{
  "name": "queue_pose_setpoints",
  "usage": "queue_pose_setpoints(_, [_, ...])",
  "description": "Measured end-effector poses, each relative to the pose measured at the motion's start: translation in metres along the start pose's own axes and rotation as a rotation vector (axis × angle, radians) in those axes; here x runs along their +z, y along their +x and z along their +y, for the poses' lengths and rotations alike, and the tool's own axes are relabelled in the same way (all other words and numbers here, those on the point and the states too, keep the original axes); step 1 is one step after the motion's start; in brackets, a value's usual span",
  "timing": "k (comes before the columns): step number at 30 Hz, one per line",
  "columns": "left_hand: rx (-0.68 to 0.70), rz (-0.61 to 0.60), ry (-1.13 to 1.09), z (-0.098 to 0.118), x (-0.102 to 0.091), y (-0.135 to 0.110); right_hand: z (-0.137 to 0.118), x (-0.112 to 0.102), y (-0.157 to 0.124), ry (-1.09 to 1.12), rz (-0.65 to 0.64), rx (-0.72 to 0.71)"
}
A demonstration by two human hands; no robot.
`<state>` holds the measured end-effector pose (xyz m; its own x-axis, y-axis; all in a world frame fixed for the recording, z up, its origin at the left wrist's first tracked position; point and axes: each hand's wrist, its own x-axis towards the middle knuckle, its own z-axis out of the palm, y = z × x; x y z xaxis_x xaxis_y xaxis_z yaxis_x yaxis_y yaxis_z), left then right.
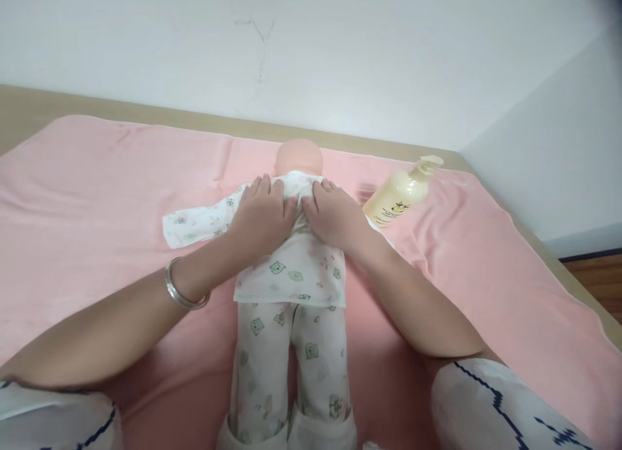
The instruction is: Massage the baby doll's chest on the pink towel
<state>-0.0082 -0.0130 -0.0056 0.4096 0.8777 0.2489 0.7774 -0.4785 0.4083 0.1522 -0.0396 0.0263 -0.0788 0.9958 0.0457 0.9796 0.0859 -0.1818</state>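
A baby doll (pixel 291 275) in a white top and trousers with a small green animal print lies stretched out, apparently face down, its bald head (pixel 300 155) pointing away from me. My left hand (pixel 265 215) rests flat on the left side of its upper back, fingers extended towards the shoulder. On the other side my right hand (pixel 333 213) lies flat in the same way, the two thumbs close together near the middle. Between them the cloth is wrinkled. One sleeve (pixel 194 226) reaches out to the left; the right one is mostly hidden behind my hand and forearm.
A pale yellow pump bottle (pixel 398 194) with a cow picture leans or lies to the right of the doll. Beneath everything spreads a pink blanket (pixel 121 197) on a wooden-coloured surface (pixel 29 110). White walls (pixel 340 55) stand behind and to the right.
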Motion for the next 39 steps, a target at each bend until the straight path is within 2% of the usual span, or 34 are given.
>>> queue_pose_setpoints(4, [-0.023,-0.068,-0.033,0.016,-0.008,-0.012,0.012,-0.003,0.017,0.069,-0.055,0.048])
queue_pose_setpoints(7, [0.014,-0.053,-0.067,0.006,-0.01,-0.001,0.007,0.002,0.006,-0.015,-0.022,-0.007])
queue_pose_setpoints(11, [-0.078,-0.049,-0.131,-0.015,-0.008,0.021,-0.006,0.003,-0.016,-0.105,0.038,-0.111])
queue_pose_setpoints(13, [-0.088,-0.053,-0.136,-0.02,-0.006,0.025,-0.007,-0.002,-0.018,-0.08,0.015,-0.119])
queue_pose_setpoints(17, [0.069,-0.001,-0.032,-0.011,-0.002,0.011,0.001,-0.009,-0.002,0.061,-0.111,-0.063])
queue_pose_setpoints(22, [0.116,-0.006,0.008,0.006,-0.006,-0.01,0.01,0.002,0.017,0.061,-0.078,0.003])
queue_pose_setpoints(26, [0.061,-0.064,-0.046,0.001,-0.011,0.002,0.009,0.0,0.004,-0.044,-0.046,-0.112])
queue_pose_setpoints(30, [0.045,-0.044,-0.103,-0.007,-0.006,0.015,0.0,-0.014,-0.019,-0.158,-0.099,-0.251])
queue_pose_setpoints(34, [0.036,0.018,0.006,-0.008,0.007,0.014,-0.009,-0.014,-0.023,-0.114,-0.098,-0.162])
queue_pose_setpoints(39, [0.043,0.068,0.021,-0.009,0.016,0.012,-0.009,0.005,-0.001,0.019,-0.031,-0.049])
